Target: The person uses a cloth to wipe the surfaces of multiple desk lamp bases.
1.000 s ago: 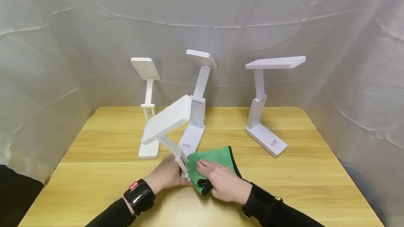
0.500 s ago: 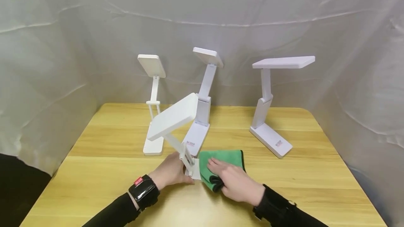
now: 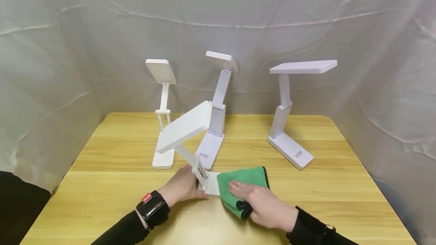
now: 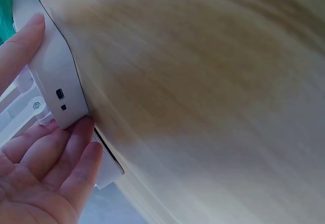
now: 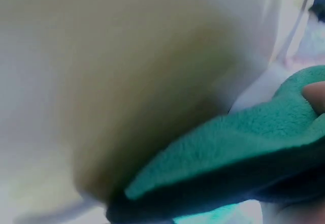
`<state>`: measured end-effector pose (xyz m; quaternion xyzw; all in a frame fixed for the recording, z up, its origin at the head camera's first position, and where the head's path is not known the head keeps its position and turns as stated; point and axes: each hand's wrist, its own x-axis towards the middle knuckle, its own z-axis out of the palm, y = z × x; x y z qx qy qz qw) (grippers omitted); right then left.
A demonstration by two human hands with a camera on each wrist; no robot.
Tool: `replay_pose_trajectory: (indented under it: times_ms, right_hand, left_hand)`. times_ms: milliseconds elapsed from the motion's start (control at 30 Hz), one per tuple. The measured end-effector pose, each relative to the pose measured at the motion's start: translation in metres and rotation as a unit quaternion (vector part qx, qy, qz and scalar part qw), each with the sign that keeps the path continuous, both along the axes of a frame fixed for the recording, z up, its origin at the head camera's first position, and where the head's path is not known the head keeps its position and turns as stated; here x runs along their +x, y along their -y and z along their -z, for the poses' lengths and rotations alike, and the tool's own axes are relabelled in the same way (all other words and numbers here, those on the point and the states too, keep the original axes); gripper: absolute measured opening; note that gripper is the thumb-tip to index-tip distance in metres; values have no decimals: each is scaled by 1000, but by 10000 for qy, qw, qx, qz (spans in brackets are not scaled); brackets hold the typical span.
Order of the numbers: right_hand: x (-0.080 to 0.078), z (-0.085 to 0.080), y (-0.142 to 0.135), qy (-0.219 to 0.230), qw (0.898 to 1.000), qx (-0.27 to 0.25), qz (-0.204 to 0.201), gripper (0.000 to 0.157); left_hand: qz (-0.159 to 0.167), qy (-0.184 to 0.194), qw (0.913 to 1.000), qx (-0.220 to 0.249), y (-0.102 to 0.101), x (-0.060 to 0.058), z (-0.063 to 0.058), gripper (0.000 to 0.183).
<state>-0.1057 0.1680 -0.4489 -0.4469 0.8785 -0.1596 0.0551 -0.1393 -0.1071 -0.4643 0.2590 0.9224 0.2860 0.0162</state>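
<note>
A white folding desk lamp (image 3: 185,127) stands near the front of the table, its flat head tilted. My left hand (image 3: 182,186) grips the hinge end of its base (image 3: 213,184); in the left wrist view, thumb and fingers clasp the base (image 4: 63,74) from opposite sides, beside a small port. A folded green cloth (image 3: 243,180) with black edging covers the base's right end. My right hand (image 3: 267,206) holds this cloth, fingers laid over it. The right wrist view shows the fuzzy cloth (image 5: 238,137) close up, with a fingertip (image 5: 316,96) on it.
Three more white desk lamps stand unfolded behind: a left one (image 3: 164,158), a middle one (image 3: 210,148) right behind the held lamp, and a right one (image 3: 290,150). Pale fabric (image 3: 238,6) hangs around the wooden table's (image 3: 323,192) back and sides.
My right hand has slid the cloth rightward along the lamp's base, uncovering the part near the hinge. My left hand keeps its grip on the base. The head view has shifted slightly.
</note>
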Motion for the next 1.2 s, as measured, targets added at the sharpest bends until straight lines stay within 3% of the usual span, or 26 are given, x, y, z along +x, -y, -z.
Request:
replay_pose_trajectory:
  times_ms: [167,367,533,667,867,1100,1200]
  right_hand:
    - [-13,-2,15,-163,9990,256,319,74]
    - [-8,3,43,-826,9962,257,-117,73]
    - [6,3,25,-479,9977,85,-462,79]
    - [5,0,15,-257,9996,106,-14,78]
    - [-5,-1,41,-767,9945,493,522,69]
    - [20,4,54,-1349,9889,625,-6,70]
    - [26,3,50,-1188,9918,473,1,71]
  left_hand:
    - [20,-25,10000,28,-3,0,-3,83]
    - [208,-362,9991,70,-6,-4,-3,67]
    - [88,-295,9995,-25,-3,0,-2,67]
    - [26,-167,9998,-39,-1,2,-3,77]
    - [55,-220,9997,92,-2,0,-4,79]
    - [51,-531,9985,-99,-3,-1,-3,56]
    - [43,-533,9985,-140,-3,-1,-3,61]
